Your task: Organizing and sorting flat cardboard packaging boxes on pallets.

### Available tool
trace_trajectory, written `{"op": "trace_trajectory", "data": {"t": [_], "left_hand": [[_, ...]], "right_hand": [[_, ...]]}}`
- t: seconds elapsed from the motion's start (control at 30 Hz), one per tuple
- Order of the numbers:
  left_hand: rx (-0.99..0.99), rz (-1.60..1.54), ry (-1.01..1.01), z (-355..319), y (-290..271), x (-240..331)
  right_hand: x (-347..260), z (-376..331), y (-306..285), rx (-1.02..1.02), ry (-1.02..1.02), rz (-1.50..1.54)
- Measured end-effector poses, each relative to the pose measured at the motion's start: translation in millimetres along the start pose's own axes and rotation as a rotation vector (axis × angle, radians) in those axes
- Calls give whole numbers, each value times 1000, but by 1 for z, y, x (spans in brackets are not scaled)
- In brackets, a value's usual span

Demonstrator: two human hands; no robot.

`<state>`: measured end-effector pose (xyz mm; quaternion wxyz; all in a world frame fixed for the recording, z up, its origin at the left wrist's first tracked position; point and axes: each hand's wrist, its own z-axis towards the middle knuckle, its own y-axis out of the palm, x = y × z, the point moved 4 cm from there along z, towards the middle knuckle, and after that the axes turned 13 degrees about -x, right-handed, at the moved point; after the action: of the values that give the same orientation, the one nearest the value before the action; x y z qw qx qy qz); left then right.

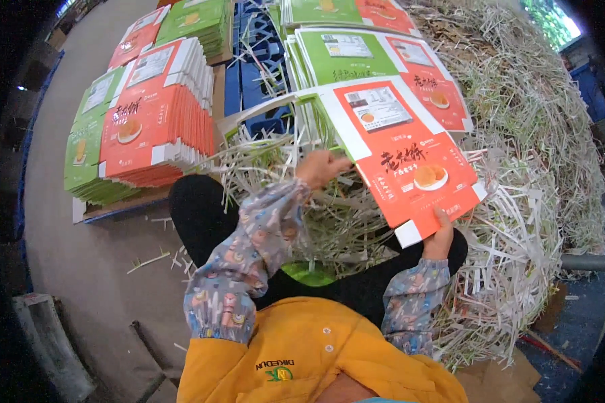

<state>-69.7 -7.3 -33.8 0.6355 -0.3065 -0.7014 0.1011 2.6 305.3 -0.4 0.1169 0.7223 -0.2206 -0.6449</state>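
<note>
At the left edge of a red-and-white carton blank (403,148), the left hand (323,168) curls with its exact hold hard to tell, while at the blank's near edge, above tangled paper strips (353,232), the right hand (439,240) grips it, thumb on top.

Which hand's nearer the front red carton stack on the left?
Left. The left hand is right of the front red carton stack, apart from it; the right hand is farther right, gripping a red carton sheet by its near end.
</note>
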Motion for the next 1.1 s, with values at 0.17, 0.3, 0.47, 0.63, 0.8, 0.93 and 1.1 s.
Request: {"op": "trace_trajectory", "data": {"t": [0.17, 0.3, 0.47, 0.63, 0.8, 0.93, 1.1], "left_hand": [[-187, -651, -87, 16, 40, -3], [-171, -554, -191, 12, 0, -47], [-4, 448, -605, -23, -68, -140], [532, 390, -162, -22, -85, -5], [611, 331, 237, -18, -38, 54], [169, 462, 119, 5, 15, 12], [237, 502, 0, 22, -5, -74]], "right_hand": [[6, -10, 1, 39, 13, 43], [0, -7, -7, 62, 57, 106], [-9, -7, 13, 100, 17, 40], [-16, -12, 18, 57, -9, 5], [-17, -16, 22, 9, -21, 31], [-14, -15, 27, -14, -56, -28], [-8, -13, 12, -2, 28, 51]]}}
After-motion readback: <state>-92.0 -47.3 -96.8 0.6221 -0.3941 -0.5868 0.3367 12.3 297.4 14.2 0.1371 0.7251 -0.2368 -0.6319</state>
